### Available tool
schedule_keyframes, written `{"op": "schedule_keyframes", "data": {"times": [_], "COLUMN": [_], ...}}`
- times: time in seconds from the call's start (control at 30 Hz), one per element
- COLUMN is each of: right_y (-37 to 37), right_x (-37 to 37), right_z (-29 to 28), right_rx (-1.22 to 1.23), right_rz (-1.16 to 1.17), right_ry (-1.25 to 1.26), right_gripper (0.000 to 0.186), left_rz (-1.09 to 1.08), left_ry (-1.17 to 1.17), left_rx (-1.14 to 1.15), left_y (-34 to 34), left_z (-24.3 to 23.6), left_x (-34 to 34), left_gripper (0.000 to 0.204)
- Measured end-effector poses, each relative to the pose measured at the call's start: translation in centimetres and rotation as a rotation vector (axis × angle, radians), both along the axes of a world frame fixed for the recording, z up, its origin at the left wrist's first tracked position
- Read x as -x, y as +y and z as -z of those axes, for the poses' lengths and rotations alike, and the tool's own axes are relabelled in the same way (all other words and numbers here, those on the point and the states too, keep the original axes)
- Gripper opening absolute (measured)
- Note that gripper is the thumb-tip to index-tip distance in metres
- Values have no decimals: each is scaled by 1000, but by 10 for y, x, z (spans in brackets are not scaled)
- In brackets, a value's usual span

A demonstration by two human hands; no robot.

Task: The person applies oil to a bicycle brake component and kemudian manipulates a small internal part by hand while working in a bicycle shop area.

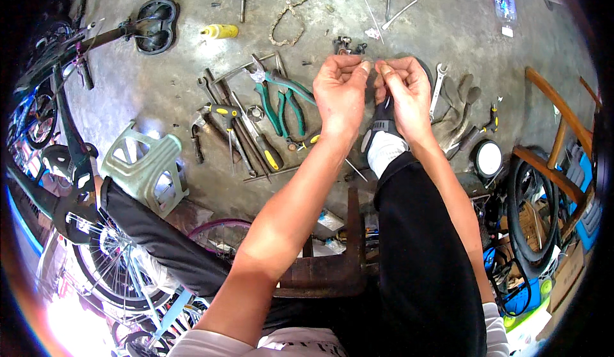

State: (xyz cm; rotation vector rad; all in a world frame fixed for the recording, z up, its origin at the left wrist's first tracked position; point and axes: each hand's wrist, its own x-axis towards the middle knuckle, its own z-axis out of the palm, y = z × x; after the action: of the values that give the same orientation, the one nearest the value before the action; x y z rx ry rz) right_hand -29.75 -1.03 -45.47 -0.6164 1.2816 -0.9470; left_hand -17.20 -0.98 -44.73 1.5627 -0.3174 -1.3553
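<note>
My left hand [341, 95] and my right hand [408, 98] are raised close together above the floor, their fingertips nearly meeting. On each hand the thumb and forefinger are pinched together. Whatever sits between the fingertips is too small to make out. Just beyond the fingers lies a small dark metal bicycle part [347, 45], partly hidden by my left hand. Green-handled pliers [280, 111] lie left of my left hand, and a combination spanner [438, 89] lies right of my right hand. My right hand hides part of my shoe [382, 125].
Screwdrivers [268, 152], a hammer [211, 126] and a yellow bottle [220, 31] lie to the left. A bicycle chain [286, 21] is at the back. A pale green stool [144, 158] and a bicycle saddle [157, 26] stand left; a wooden chair [556, 111] and black tyres [517, 197] are right.
</note>
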Motion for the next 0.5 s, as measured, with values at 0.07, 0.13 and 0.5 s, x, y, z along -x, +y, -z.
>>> {"op": "schedule_keyframes", "data": {"times": [0.07,0.13,0.5], "right_y": [-1,0,0], "right_x": [0,-2,0], "right_z": [-1,-3,1], "right_rx": [14,16,27], "right_rz": [5,4,-4], "right_ry": [-18,-3,7], "right_gripper": [12,12,13], "left_rz": [-37,-21,-23], "left_ry": [-86,-39,18], "left_rx": [-105,-27,-12], "left_y": [-4,-1,2], "left_z": [0,-2,5], "left_x": [-3,-4,1], "left_gripper": [16,16,16]}}
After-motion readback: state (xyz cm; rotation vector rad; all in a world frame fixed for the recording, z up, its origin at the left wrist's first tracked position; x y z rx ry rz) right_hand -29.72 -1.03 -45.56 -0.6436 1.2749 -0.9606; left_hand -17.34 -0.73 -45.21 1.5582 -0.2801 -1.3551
